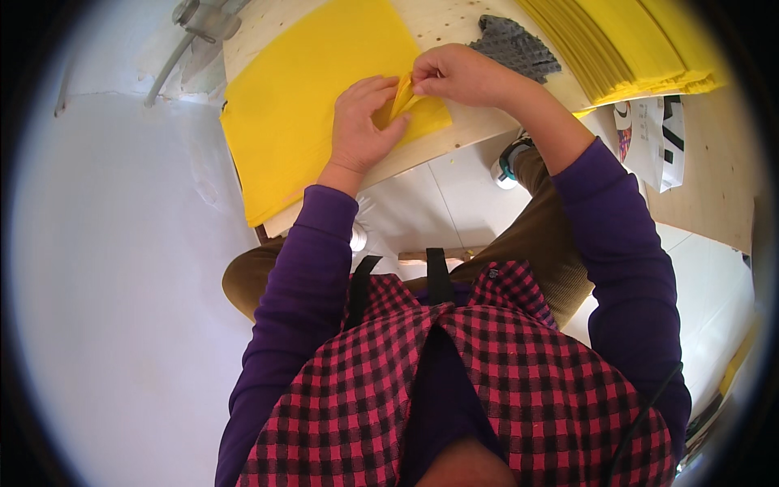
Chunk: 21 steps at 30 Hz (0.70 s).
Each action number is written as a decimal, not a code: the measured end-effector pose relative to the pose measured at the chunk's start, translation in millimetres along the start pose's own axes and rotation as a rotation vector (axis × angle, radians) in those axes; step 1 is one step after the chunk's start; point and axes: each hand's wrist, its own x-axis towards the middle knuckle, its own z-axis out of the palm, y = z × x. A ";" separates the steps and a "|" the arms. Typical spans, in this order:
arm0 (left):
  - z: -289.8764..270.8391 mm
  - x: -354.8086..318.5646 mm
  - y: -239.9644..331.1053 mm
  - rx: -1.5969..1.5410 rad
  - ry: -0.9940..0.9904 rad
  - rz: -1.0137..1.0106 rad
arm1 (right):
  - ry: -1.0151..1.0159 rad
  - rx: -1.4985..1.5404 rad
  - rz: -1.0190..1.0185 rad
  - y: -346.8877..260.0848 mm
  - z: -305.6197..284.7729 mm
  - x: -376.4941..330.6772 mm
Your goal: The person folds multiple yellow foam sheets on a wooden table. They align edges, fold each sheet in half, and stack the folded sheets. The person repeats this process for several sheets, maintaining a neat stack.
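Observation:
A large thin yellow sheet lies on the pale wooden table, and its near right part is raised into a narrow fold. My right hand pinches the top of that fold between thumb and fingers. On the sheet just left of it rests my left hand, its fingers and thumb curved around the lower part of the fold. Whether the yellow is one sheet or several layers, I cannot tell. Beyond my right hand lies a crumpled dark grey textured piece.
A thick stack of yellow sheets fills the far right of the table. Below it stands a white printed bag beside a wooden board. A metal pipe fitting is at the far left by the white wall.

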 end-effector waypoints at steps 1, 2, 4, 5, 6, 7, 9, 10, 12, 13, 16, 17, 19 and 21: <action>0.4 0.3 -0.9 -0.010 0.003 -0.008 | 0.027 -0.001 0.005 -0.8 -0.1 -0.2; 0.7 0.7 -1.8 -0.020 0.003 -0.017 | 0.050 0.042 -0.014 -1.5 -1.2 -0.7; 1.3 0.6 -2.2 -0.055 0.006 -0.039 | 0.086 0.122 -0.006 -2.4 -5.5 -2.3; 1.3 0.3 -1.9 -0.080 0.009 -0.051 | 0.008 0.094 0.013 -2.2 -8.6 -3.7; 1.2 0.2 -1.6 -0.104 0.011 -0.062 | -0.070 0.065 0.033 -1.5 -12.3 -5.4; 1.2 0.4 -1.3 -0.106 0.011 -0.064 | -0.141 0.058 0.025 -0.8 -14.0 -6.9; 1.0 0.8 -0.8 -0.110 0.009 -0.065 | -0.191 -0.073 0.052 0.2 -11.7 -8.4; 1.0 0.9 -0.7 -0.113 0.007 -0.064 | -0.212 -0.129 0.052 1.1 -10.0 -8.6; 0.7 0.6 -1.1 -0.119 0.003 -0.062 | -0.214 -0.096 0.055 3.2 -7.6 -7.7; 0.7 0.6 -1.7 -0.112 0.003 -0.057 | -0.216 -0.080 0.056 4.0 -6.7 -7.0; 1.3 0.4 -3.9 -0.103 0.002 -0.048 | -0.213 -0.074 0.088 5.8 -5.7 -5.4; 1.4 0.2 -4.5 -0.107 -0.001 -0.048 | -0.208 -0.083 0.079 6.0 -5.9 -5.3; 1.5 0.0 -5.7 -0.102 -0.007 -0.041 | -0.203 -0.086 0.078 6.1 -6.5 -5.3; 1.1 0.0 -6.5 -0.086 -0.016 -0.028 | -0.184 -0.075 0.082 5.2 -6.0 -5.0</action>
